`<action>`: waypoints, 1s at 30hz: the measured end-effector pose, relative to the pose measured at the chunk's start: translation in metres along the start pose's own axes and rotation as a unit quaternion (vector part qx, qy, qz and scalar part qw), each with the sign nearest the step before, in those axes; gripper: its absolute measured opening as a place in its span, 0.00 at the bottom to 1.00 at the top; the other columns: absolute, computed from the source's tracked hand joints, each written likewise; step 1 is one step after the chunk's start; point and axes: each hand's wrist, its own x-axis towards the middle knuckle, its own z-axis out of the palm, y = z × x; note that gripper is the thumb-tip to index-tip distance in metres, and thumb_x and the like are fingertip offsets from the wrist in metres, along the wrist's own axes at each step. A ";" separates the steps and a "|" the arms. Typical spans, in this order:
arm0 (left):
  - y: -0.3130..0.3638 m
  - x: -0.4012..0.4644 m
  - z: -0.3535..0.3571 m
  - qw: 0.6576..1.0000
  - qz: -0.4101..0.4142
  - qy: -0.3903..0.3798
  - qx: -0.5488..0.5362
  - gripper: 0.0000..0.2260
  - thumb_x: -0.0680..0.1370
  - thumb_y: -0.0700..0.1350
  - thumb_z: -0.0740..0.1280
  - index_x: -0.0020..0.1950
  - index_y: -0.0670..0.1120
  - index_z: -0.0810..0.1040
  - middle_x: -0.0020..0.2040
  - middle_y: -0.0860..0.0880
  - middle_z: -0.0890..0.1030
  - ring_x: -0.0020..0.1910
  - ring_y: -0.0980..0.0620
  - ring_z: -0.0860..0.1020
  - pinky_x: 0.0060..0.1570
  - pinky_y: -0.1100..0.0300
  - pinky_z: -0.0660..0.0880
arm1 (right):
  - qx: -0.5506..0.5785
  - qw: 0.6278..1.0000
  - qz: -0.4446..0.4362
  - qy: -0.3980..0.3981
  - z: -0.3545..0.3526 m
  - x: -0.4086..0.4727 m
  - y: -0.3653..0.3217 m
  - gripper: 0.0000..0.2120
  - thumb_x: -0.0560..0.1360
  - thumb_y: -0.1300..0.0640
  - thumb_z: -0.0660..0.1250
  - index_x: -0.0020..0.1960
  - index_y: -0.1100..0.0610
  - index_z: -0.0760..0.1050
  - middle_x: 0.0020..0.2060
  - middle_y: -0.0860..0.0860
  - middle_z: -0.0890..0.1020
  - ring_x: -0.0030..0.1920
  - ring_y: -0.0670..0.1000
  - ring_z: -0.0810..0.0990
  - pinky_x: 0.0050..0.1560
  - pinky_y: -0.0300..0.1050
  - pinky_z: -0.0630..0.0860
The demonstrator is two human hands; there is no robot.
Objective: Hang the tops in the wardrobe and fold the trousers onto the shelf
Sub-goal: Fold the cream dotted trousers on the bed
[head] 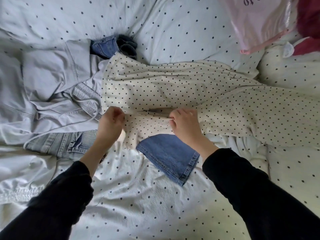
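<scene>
Black sleeves [251, 193] are closest to us, one on each arm, reaching out over the bed [138, 196]. That bed has a white cover with small dark dots.

Both hands are busy with the cream spotted trousers [164, 87]. These lie across the middle of the bed, with the legs running off to the right. Her left hand [110, 123] pinches the near edge of the cloth with curled fingers. So does her right hand [183, 123], a little way along the same edge. Between them the cloth is pulled up into a small ridge. It looks like the start of a fold, or a tidy-up before one.

Lots of clothes are waiting. A dark blue jeans leg [169, 158] pokes out from under the spotted trousers, near the right wrist. Pale washed jeans [64, 144] lie to the left, just by the left arm. Light grey trousers [57, 80] with a drawstring sit in a heap behind those. More blue denim [103, 47] and a dark scrunched thing [127, 46] lie at the far side; what that dark thing is I cannot tell. One pink shiny bag [259, 21] rests in the far right corner.

No wardrobe or shelf shows. Nothing here looks folded yet, so I think the job has only just begun. Almost all of it is left to do.
</scene>
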 end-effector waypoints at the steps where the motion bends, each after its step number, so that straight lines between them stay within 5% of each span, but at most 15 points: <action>1: 0.006 0.010 -0.003 1.000 0.006 0.010 -0.012 0.03 0.79 0.36 0.60 0.50 0.43 0.72 0.39 0.49 0.76 0.38 0.49 0.73 0.36 0.61 0.68 | 0.027 1.000 0.004 0.015 -0.012 0.010 -0.001 0.02 0.71 0.62 0.69 0.41 0.59 0.76 0.33 0.51 0.80 0.36 0.55 0.79 0.51 0.54 0.69; 8: 0.052 0.089 -0.030 0.994 0.084 0.065 0.017 0.06 0.79 0.36 0.59 0.54 0.44 0.72 0.37 0.49 0.75 0.30 0.54 0.70 0.28 0.59 0.67 | 0.132 0.991 0.013 0.008 -0.057 0.091 -0.003 0.09 0.78 0.53 0.63 0.51 0.60 0.75 0.40 0.52 0.82 0.39 0.53 0.80 0.43 0.47 0.75; 16: 0.073 0.180 -0.027 0.990 0.072 0.121 0.015 0.06 0.77 0.38 0.64 0.52 0.41 0.78 0.42 0.49 0.77 0.42 0.52 0.74 0.42 0.61 0.69 | 0.147 0.987 0.065 0.009 -0.038 0.182 0.010 0.07 0.79 0.56 0.62 0.50 0.59 0.74 0.42 0.53 0.81 0.42 0.55 0.78 0.39 0.46 0.71; 21: 0.060 0.222 -0.008 0.987 0.061 0.146 0.013 0.05 0.77 0.41 0.66 0.52 0.42 0.76 0.36 0.55 0.74 0.34 0.58 0.72 0.34 0.63 0.69 | 0.098 0.991 0.087 0.014 -0.012 0.218 0.020 0.07 0.79 0.57 0.60 0.52 0.59 0.75 0.46 0.54 0.80 0.46 0.57 0.78 0.43 0.47 0.70; 25: 0.032 0.217 -0.001 0.990 0.039 0.131 0.036 0.15 0.76 0.49 0.68 0.57 0.42 0.73 0.48 0.46 0.77 0.47 0.47 0.76 0.47 0.52 0.73 | -0.028 0.996 0.079 -0.032 0.008 0.213 0.008 0.13 0.79 0.57 0.58 0.62 0.56 0.70 0.58 0.55 0.75 0.60 0.59 0.72 0.57 0.53 0.67; 30: -0.004 0.157 -0.004 0.983 0.009 0.164 0.082 0.15 0.78 0.50 0.64 0.54 0.38 0.73 0.53 0.41 0.75 0.52 0.43 0.72 0.54 0.49 0.71 | -0.002 0.997 0.005 0.075 0.022 0.155 -0.030 0.18 0.77 0.53 0.56 0.65 0.55 0.71 0.65 0.54 0.72 0.66 0.56 0.69 0.65 0.64 0.65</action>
